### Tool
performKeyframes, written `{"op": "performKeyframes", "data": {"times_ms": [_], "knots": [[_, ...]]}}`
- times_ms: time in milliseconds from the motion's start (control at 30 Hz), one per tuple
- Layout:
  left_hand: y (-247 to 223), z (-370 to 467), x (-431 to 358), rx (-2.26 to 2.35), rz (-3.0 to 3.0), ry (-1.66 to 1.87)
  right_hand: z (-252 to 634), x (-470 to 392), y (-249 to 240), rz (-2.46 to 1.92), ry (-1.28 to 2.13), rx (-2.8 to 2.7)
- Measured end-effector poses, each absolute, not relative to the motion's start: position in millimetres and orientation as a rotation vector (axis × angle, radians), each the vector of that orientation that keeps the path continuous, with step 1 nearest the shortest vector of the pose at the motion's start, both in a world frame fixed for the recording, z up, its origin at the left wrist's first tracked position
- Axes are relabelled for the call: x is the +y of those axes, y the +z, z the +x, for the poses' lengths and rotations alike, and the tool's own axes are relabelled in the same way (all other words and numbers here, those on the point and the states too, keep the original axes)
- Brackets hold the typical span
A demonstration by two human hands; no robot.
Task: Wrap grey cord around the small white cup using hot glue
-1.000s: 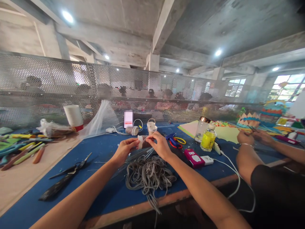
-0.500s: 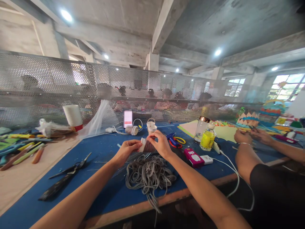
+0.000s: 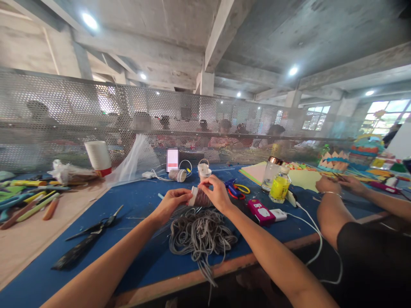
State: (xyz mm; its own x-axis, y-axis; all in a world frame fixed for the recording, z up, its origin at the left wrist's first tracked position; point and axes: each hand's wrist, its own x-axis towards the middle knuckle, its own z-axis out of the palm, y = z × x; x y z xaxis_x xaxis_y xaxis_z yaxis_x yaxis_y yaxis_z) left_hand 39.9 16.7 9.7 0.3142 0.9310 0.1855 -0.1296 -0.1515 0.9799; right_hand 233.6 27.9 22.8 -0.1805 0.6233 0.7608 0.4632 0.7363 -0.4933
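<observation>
Blue table [image 3: 135,201]: both hands [image 3: 170,203] (fingers curled) pinch wrapped cup [image 3: 199,197].

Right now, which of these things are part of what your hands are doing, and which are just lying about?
In use: left hand, right hand, small cup, grey cord.
Lying about: black scissors, yellow bottle, pink phone, paper cups, blue scissors.

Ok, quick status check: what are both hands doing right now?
Left hand and right hand both grip small wrapped cup. Grey cord pile lies just below. Scissors to the left, untouched.
</observation>
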Motion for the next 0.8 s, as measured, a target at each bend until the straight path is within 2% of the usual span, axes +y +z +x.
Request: {"op": "performKeyframes", "data": {"times_ms": [800], "knots": [[10.0,38.2,16.1,0.819,1.439,1.047,235.6,31.8,19.9,-0.89,0.093,-1.836]]}}
